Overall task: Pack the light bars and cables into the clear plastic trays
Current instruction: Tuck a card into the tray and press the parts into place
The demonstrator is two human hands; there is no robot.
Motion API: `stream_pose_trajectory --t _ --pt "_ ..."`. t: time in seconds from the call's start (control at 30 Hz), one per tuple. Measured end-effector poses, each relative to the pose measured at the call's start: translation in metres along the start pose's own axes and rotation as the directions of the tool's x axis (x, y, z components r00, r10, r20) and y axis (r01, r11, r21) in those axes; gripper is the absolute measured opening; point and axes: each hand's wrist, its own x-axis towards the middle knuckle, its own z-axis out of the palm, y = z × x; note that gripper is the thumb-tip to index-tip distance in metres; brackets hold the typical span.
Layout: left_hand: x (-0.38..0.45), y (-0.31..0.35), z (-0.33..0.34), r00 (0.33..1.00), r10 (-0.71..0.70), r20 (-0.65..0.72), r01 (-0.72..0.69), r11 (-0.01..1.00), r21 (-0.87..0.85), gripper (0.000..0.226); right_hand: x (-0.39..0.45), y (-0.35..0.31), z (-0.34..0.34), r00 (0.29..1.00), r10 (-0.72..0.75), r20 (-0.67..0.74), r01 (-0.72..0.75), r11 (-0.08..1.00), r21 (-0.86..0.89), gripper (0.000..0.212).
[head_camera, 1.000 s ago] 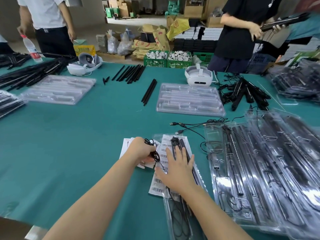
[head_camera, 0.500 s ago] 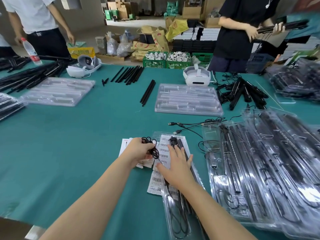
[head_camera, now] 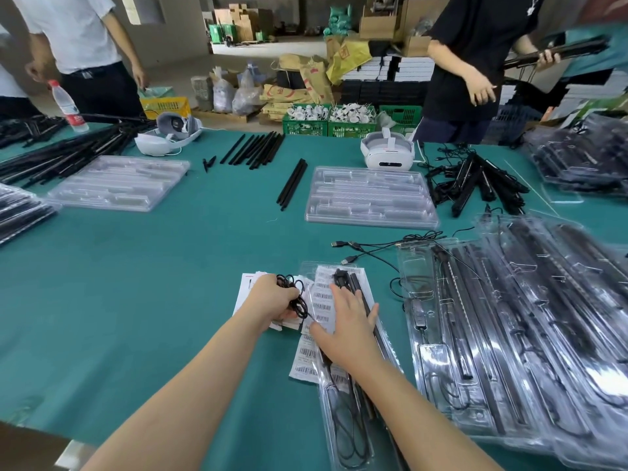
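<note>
Setting: a warehouse floor with cartons and crates at 12 o'clock; a green-covered worktop [head_camera: 142, 300] fills the view, two people standing at its far edge.
Tray: a narrow clear tray [head_camera: 343, 416] lies at 6 o'clock, running toward the wearer, with a light bar [head_camera: 360, 294] and a cable loop already seated in it.
Left hand [head_camera: 272, 300]: curled round a small coiled cable [head_camera: 295, 294], held just left of the tray's top end, over white cards.
Right hand [head_camera: 350, 328]: flat, fingers straight, pressing on the bar and tray.
Labels: barcode label strips [head_camera: 307, 355] lie under and beside the tray.
Handling, cable: light, limp and springy, I judge; best pinched across the whole coil so the loops do not spill.
Handling, bar: stiff, slim and light; press along its length to seat it.
Handling, tray: thin, flexible and slick; it likely needs holding down.
Elsewhere: filled trays [head_camera: 509, 334] overlap at 3 o'clock; empty tray stacks [head_camera: 370, 198] at 12 and 10; loose bars [head_camera: 253, 149] at 11.
</note>
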Motion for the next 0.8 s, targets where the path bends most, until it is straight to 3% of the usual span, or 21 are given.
stream_pose_trajectory --t 0.17,0.3,0.5,0.8 --pt "0.0 0.007 0.006 1.0 0.007 0.025 -0.007 1.0 0.0 0.008 0.0 0.0 0.004 1.0 -0.024 -0.003 0.024 0.995 -0.101 0.087" --pt "0.0 0.011 0.007 1.0 -0.011 0.025 0.012 1.0 -0.026 0.006 0.002 -0.003 0.003 1.0 -0.007 0.011 0.009 0.989 -0.145 0.104" --pt "0.002 0.009 0.01 0.999 -0.046 -0.013 0.045 0.997 -0.054 0.009 0.001 -0.003 0.004 0.998 -0.018 -0.052 0.014 0.996 -0.089 0.084" --pt "0.006 0.008 0.011 0.992 -0.115 -0.053 0.109 0.988 -0.105 0.012 0.003 -0.001 0.005 0.998 -0.024 -0.06 0.022 0.999 -0.044 0.083"
